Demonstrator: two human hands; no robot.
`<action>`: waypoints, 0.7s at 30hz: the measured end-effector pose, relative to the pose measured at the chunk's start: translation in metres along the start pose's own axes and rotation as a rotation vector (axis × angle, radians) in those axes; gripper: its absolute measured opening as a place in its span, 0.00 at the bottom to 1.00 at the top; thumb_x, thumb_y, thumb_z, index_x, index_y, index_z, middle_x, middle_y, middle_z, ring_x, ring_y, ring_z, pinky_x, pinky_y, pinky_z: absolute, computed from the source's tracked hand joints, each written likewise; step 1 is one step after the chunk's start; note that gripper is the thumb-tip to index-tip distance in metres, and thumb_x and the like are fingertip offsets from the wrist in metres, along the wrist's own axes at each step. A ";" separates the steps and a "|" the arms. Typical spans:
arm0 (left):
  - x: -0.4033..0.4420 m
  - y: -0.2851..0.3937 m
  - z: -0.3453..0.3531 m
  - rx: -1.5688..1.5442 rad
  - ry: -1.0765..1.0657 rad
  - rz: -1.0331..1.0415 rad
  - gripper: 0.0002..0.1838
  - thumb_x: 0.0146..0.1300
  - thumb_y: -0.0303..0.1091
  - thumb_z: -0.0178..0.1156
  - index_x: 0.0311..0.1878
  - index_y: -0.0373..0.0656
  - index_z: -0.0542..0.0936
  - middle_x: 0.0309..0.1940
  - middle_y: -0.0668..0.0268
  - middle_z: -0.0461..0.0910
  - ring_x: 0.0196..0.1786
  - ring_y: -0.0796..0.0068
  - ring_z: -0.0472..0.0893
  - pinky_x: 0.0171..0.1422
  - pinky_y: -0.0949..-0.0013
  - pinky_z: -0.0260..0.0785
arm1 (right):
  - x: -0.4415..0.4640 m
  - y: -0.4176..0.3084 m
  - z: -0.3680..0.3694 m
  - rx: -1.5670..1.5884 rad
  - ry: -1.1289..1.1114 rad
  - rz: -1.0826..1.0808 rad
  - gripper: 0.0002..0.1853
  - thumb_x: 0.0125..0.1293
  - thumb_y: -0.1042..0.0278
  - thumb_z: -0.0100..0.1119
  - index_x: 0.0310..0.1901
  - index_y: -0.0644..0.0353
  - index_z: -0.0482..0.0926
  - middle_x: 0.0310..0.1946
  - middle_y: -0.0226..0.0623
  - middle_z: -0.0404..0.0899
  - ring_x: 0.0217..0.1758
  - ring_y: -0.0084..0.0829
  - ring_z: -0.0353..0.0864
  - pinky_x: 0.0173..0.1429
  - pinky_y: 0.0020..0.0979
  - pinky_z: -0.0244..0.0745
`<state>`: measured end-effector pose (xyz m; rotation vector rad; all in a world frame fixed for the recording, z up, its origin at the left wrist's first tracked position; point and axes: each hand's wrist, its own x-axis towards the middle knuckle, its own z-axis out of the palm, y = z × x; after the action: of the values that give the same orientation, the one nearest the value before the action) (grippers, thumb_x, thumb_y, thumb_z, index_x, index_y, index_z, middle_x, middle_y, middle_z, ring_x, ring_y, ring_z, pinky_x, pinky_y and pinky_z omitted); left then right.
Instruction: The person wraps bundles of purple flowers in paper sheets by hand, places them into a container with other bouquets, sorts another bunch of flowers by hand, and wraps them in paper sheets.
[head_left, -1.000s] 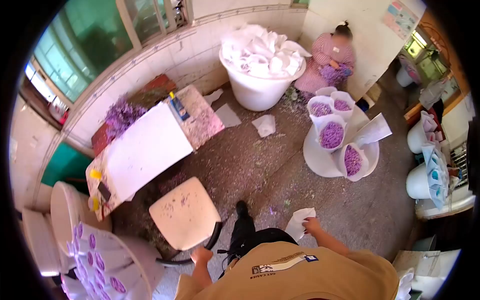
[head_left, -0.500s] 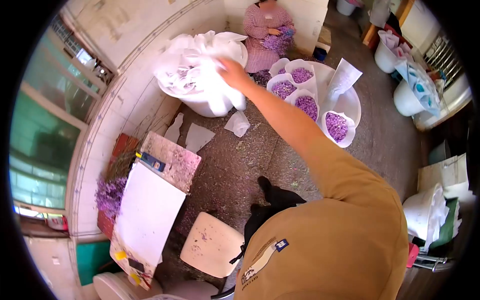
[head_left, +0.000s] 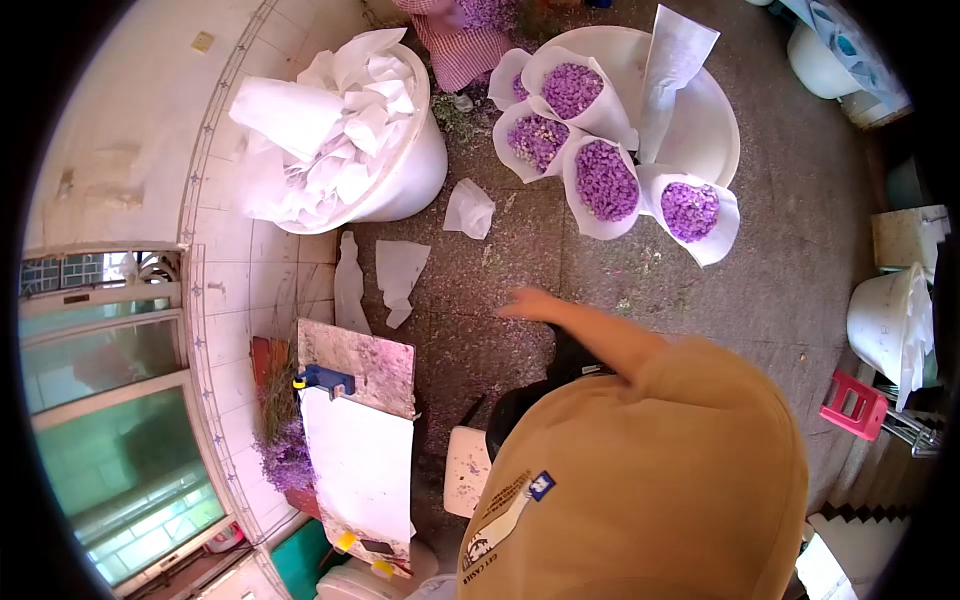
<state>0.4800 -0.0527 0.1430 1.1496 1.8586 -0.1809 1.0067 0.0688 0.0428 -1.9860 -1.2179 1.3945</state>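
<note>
My right hand (head_left: pixel 530 304) is held out low over the speckled floor, its fingers stretched out and slightly blurred, with nothing visible in it. My left hand is out of view. Up and to the left of the hand stands a large white tub (head_left: pixel 425 160), heaped with crumpled white wrapping sheets (head_left: pixel 350 125). Loose pieces of white paper (head_left: pixel 468 208) lie on the floor between tub and hand. Beyond the hand, several paper-wrapped bunches of purple flowers (head_left: pixel 605 182) lean against a wide white basin (head_left: pixel 722 130).
A low worktable to the left carries a white sheet (head_left: pixel 360 460) and a blue tape dispenser (head_left: pixel 325 380). Purple stems (head_left: pixel 285 455) lie against the wall. A stool (head_left: pixel 465 470) stands near my legs. At the top sits a person in a checked garment (head_left: pixel 465 50). A pink stool (head_left: pixel 853 405) is at right.
My right hand has let go of the white wrapping sheets in the tub and drawn back low toward my body. The view has shifted, and the seated person is now mostly cut off.
</note>
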 end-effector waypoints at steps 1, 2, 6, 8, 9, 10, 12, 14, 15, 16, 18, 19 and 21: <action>0.001 0.010 -0.002 0.011 -0.003 -0.002 0.16 0.63 0.33 0.65 0.53 0.40 0.83 0.40 0.61 0.86 0.40 0.72 0.84 0.44 0.66 0.77 | -0.036 0.051 -0.024 0.265 0.062 0.264 0.44 0.53 0.28 0.69 0.51 0.70 0.82 0.46 0.55 0.85 0.50 0.50 0.85 0.55 0.48 0.79; 0.001 0.019 -0.005 0.024 -0.011 0.002 0.16 0.63 0.32 0.65 0.53 0.39 0.83 0.40 0.62 0.86 0.39 0.73 0.84 0.43 0.66 0.78 | -0.059 0.091 -0.040 0.447 0.193 0.553 0.42 0.51 0.30 0.73 0.48 0.68 0.83 0.42 0.48 0.85 0.47 0.42 0.85 0.48 0.47 0.82; 0.050 0.044 -0.016 -0.053 -0.042 0.190 0.15 0.63 0.32 0.66 0.53 0.38 0.83 0.36 0.62 0.86 0.35 0.76 0.84 0.39 0.69 0.77 | -0.130 0.105 -0.154 0.732 0.588 0.640 0.43 0.59 0.34 0.69 0.61 0.66 0.70 0.53 0.48 0.79 0.49 0.40 0.82 0.44 0.46 0.83; 0.092 0.054 -0.023 -0.020 -0.043 0.231 0.15 0.64 0.32 0.66 0.52 0.35 0.82 0.37 0.61 0.86 0.38 0.73 0.85 0.45 0.67 0.78 | -0.119 0.104 -0.182 0.746 0.680 0.616 0.41 0.60 0.35 0.69 0.59 0.67 0.71 0.50 0.47 0.81 0.47 0.39 0.83 0.43 0.45 0.83; 0.075 0.101 -0.024 0.136 0.035 0.351 0.16 0.64 0.33 0.66 0.52 0.34 0.82 0.40 0.58 0.87 0.43 0.69 0.86 0.51 0.65 0.78 | -0.105 0.119 -0.191 0.724 0.704 0.592 0.37 0.63 0.38 0.67 0.56 0.68 0.73 0.44 0.46 0.82 0.42 0.37 0.85 0.39 0.42 0.84; 0.134 0.062 -0.018 -0.044 0.004 0.332 0.18 0.65 0.34 0.66 0.54 0.34 0.82 0.45 0.56 0.87 0.47 0.67 0.86 0.54 0.66 0.78 | -0.090 0.129 -0.197 0.702 0.721 0.559 0.33 0.65 0.41 0.66 0.53 0.68 0.75 0.39 0.45 0.84 0.36 0.36 0.86 0.35 0.40 0.84; 0.124 0.113 -0.024 0.071 -0.068 0.433 0.22 0.67 0.37 0.65 0.60 0.35 0.79 0.51 0.54 0.86 0.53 0.66 0.86 0.57 0.66 0.78 | -0.046 0.212 -0.187 0.751 0.765 0.450 0.19 0.70 0.53 0.61 0.41 0.66 0.80 0.26 0.43 0.82 0.25 0.35 0.86 0.23 0.32 0.79; 0.114 0.149 -0.024 0.011 -0.084 0.454 0.23 0.68 0.37 0.65 0.62 0.35 0.78 0.54 0.55 0.85 0.53 0.68 0.85 0.58 0.66 0.77 | -0.041 0.200 -0.198 0.929 0.719 0.358 0.17 0.69 0.55 0.61 0.44 0.64 0.80 0.32 0.42 0.84 0.37 0.39 0.90 0.36 0.37 0.87; 0.125 0.151 -0.019 -0.194 -0.141 0.345 0.24 0.68 0.37 0.65 0.63 0.36 0.77 0.54 0.57 0.85 0.51 0.70 0.85 0.57 0.67 0.76 | -0.034 0.209 -0.203 0.972 0.813 0.262 0.19 0.69 0.55 0.62 0.48 0.66 0.78 0.40 0.43 0.84 0.41 0.41 0.89 0.43 0.41 0.88; 0.098 0.191 -0.027 -0.309 -0.220 0.213 0.24 0.69 0.38 0.64 0.63 0.36 0.77 0.52 0.59 0.85 0.49 0.72 0.84 0.55 0.68 0.76 | -0.043 0.191 -0.210 0.980 0.852 0.144 0.21 0.70 0.56 0.63 0.52 0.67 0.76 0.46 0.46 0.83 0.39 0.39 0.88 0.44 0.43 0.89; 0.101 0.207 -0.035 -0.432 -0.310 0.229 0.24 0.70 0.39 0.65 0.63 0.35 0.77 0.54 0.60 0.83 0.49 0.71 0.83 0.55 0.69 0.76 | -0.059 0.157 -0.230 0.862 0.921 0.044 0.21 0.70 0.59 0.64 0.54 0.69 0.74 0.47 0.44 0.81 0.41 0.36 0.85 0.43 0.40 0.89; 0.086 0.230 -0.046 -0.398 -0.317 0.315 0.25 0.69 0.39 0.65 0.65 0.36 0.77 0.56 0.61 0.83 0.53 0.72 0.83 0.59 0.68 0.75 | -0.068 0.129 -0.242 0.834 0.966 -0.048 0.20 0.70 0.61 0.64 0.52 0.70 0.75 0.46 0.42 0.80 0.41 0.35 0.84 0.43 0.38 0.89; 0.094 0.243 -0.052 -0.299 -0.324 0.468 0.28 0.68 0.38 0.66 0.67 0.36 0.75 0.56 0.57 0.83 0.57 0.69 0.82 0.64 0.65 0.74 | -0.104 0.034 -0.253 0.774 0.953 -0.057 0.19 0.69 0.62 0.65 0.51 0.71 0.77 0.46 0.41 0.81 0.44 0.33 0.84 0.48 0.34 0.85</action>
<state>0.6212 0.1692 0.1784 1.2257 1.2459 0.1642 1.2374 -0.0019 0.1757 -1.6413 -0.2292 0.5568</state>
